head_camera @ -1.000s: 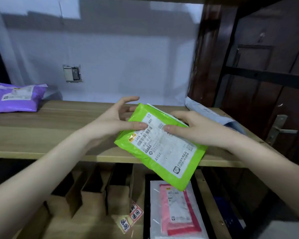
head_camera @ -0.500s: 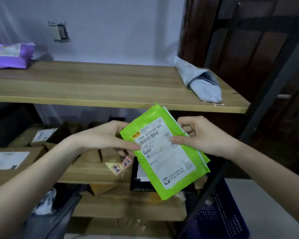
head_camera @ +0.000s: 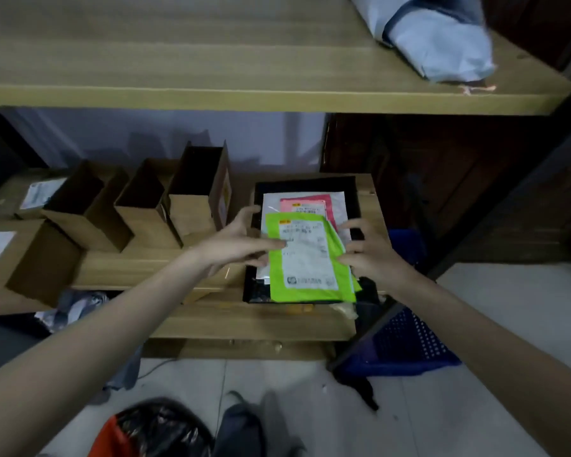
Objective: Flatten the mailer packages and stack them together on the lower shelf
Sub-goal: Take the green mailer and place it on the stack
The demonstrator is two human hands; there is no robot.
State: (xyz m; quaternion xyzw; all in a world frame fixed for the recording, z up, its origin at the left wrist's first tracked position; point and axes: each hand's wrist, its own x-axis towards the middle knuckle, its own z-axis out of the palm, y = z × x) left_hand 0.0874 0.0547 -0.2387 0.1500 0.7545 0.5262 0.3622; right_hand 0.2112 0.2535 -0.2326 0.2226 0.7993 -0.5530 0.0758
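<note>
A bright green mailer with a white label lies flat on top of a stack at the right end of the lower shelf. Beneath it are a pink mailer, a white mailer and a black mailer. My left hand grips the green mailer's left edge, thumb on the label. My right hand is at the right edge, with spread fingertips touching it. A crumpled grey mailer sits on the upper shelf at the right.
Several open cardboard boxes stand on the lower shelf left of the stack. A dark metal post frames the shelf's right side, with a blue perforated basket behind it. A black and red bag lies on the tiled floor.
The green mailer came down from in front of the upper shelf onto the stack on the lower shelf. My view tilted downward. My right hand's fingers have spread apart.
</note>
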